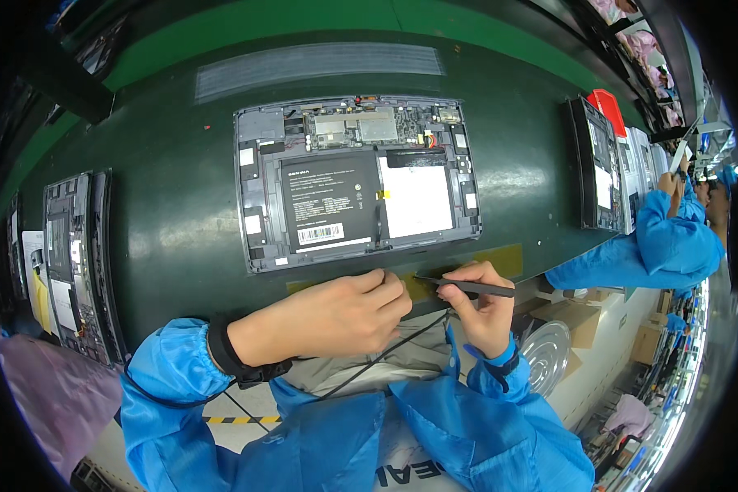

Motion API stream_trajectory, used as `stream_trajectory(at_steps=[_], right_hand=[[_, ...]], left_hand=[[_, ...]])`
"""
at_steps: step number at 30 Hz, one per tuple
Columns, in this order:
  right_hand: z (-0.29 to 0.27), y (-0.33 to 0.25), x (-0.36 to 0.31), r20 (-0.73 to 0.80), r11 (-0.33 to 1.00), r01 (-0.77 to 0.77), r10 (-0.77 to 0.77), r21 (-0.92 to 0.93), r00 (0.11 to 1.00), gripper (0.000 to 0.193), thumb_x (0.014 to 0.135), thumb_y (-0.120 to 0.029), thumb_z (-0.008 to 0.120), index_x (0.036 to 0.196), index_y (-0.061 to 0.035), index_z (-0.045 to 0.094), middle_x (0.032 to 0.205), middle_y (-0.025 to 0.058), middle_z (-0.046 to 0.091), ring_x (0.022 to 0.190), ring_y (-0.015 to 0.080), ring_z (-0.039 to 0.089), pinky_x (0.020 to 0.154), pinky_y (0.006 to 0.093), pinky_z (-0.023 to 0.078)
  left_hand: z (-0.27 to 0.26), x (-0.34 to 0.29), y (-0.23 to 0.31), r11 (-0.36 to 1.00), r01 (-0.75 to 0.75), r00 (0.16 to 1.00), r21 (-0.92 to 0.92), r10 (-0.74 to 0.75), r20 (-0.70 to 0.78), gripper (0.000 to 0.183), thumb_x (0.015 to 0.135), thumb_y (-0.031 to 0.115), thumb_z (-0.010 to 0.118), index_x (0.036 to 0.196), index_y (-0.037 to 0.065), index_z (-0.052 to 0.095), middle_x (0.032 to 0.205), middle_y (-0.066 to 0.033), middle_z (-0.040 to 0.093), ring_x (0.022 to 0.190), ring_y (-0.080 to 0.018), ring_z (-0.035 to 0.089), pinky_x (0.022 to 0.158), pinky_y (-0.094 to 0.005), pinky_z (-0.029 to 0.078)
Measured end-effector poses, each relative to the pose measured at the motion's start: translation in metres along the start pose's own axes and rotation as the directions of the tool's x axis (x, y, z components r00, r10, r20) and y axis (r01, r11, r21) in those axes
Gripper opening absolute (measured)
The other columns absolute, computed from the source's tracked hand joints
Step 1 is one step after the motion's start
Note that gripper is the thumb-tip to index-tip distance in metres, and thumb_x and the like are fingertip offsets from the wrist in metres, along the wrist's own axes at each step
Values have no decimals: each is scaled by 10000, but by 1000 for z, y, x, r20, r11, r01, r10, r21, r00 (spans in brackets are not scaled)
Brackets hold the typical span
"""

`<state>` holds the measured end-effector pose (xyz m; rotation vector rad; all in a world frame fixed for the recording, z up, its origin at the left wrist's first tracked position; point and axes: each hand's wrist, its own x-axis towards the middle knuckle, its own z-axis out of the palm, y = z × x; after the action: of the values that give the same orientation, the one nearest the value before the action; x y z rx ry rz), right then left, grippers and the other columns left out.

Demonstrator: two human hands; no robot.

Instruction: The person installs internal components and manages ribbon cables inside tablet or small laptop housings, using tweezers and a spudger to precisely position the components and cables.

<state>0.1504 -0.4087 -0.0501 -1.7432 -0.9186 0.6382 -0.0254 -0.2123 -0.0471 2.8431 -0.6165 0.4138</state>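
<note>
My right hand (485, 316) grips dark tweezers (488, 288), their tips pointing left over the table's front edge. Close beside it, my left hand (344, 316) is closed, fingers curled and pressed together; whatever they hold, if anything, is hidden. Both hands are at a yellowish translucent tape strip (504, 260) along the front edge. Just beyond them lies an opened tablet (250, 197), its inside facing up. It shows a circuit board (357, 125) along the far side, a black battery (324, 193) and a white panel (418, 201). Neither hand touches the tablet.
A grey ribbed strip (320, 70) lies on the green table (172, 189) behind the tablet. More opened devices stand at the left (61, 262) and right (594, 164), near a red piece (607, 111). A co-worker in blue sleeves (664, 238) is at the right. A black cord (385, 354) crosses below my hands.
</note>
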Motion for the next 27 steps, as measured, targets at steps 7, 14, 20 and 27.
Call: stream_trajectory(at_steps=[7, 14, 20, 27], right_hand=[[16, -12, -3, -84, 915, 305, -336, -263, 938, 252, 843, 32, 811, 1077, 1, 724, 812, 107, 715, 668, 183, 678, 624, 274, 515], [2, -5, -15, -113, 910, 383, -402, -157, 909, 268, 840, 37, 817, 1071, 22, 682, 813, 139, 716, 695, 201, 693, 632, 294, 539], [-70, -28, 27, -266, 922, 349, -299, 166, 917, 390, 962, -219, 777, 1157, -4, 516, 921, 113, 630, 740, 165, 647, 652, 286, 538], [-99, -60, 164, 34, 944, 244, -257, 222, 966, 362, 1008, -95, 692, 1333, 2, 564, 1075, 96, 641, 869, 156, 673, 659, 261, 533]], left_hand=[[-1, 3, 6, 1000, 6, 1000, 8, -6, 15, 374, 895, 301, 722, 999, -57, 695, 1116, -135, 647, 1006, -273, 618, 932, -348, 533], [-2, 5, 4, 1000, -8, 1000, 11, 8, 14, 385, 889, 305, 725, 1016, -57, 695, 1123, -114, 630, 996, -267, 611, 910, -347, 535], [-24, 12, -14, 996, -33, 998, 82, 29, 48, 362, 864, 280, 722, 1073, -15, 708, 1088, -89, 638, 991, -246, 612, 876, -328, 535], [-59, 52, -91, 900, 421, 877, -115, -436, -202, 453, 862, 212, 747, 1265, 25, 656, 1212, -154, 590, 1028, -341, 560, 857, -403, 519]])
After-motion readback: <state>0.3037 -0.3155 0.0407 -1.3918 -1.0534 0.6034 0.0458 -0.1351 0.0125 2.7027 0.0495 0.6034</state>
